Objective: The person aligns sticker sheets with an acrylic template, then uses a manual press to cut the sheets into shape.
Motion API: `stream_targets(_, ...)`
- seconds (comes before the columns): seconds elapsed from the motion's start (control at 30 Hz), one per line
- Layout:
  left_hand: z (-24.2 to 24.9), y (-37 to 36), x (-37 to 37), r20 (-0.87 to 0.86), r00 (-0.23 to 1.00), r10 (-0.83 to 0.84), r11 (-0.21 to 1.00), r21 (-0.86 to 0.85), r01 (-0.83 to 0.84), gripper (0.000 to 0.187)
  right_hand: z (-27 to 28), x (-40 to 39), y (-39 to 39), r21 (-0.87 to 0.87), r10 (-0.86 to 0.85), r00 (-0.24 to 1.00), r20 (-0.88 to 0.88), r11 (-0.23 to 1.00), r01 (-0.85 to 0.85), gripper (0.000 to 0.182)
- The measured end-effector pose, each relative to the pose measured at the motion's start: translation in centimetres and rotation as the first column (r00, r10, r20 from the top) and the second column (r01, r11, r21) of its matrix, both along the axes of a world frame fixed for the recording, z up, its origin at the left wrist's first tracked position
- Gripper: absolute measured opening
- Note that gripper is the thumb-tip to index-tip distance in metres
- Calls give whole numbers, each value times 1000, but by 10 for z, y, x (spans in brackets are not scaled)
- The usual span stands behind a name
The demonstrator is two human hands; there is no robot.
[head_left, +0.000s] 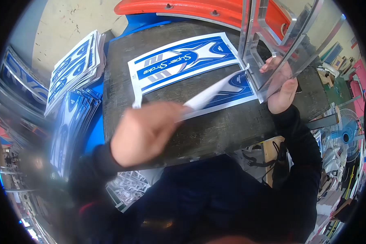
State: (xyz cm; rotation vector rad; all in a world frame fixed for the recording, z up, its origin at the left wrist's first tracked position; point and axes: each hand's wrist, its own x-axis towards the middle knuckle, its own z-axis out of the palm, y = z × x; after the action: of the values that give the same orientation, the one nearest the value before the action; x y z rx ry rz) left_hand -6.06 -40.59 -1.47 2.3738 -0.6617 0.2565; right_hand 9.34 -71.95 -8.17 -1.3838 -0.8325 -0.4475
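On the dark board point(183, 146) in front of me lies a blue and white printed sheet point(179, 61) marked "SuperStroke". My left hand point(146, 132), blurred by motion, has its fingers closed on a lifted piece of printed sheet point(205, 93). That piece is curled, with its white back showing, and a blue printed part point(240, 87) lies flat beside it. My right hand point(282, 85) grips a clear acrylic frame point(264, 77) at the sheet's right end. Some of its fingers show through the plastic.
Printed sheets are stacked point(75, 67) at the left, with a pile of cut blue pieces point(71, 126) below them. A red metal bar point(183, 8) runs along the back. White scraps point(130, 185) fill a container under the board. A fan point(347, 132) stands at the right.
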Motion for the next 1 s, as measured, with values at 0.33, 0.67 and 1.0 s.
stream_targets(0.33,-45,129,-9,108,638,762,572,-574,-586,31,-11,5,-5,56,8,1000,-20,998,-6,81)
stream_targets(0.67,20,295,-185,-326,488,810,447,-198,-873,39,-18,12,-13,41,-76,997,-32,996,78,92)
stream_targets(1.0,-23,118,-1,220,834,506,796,252,-550,63,7,1,-5,-161,17,997,-78,987,-30,78)
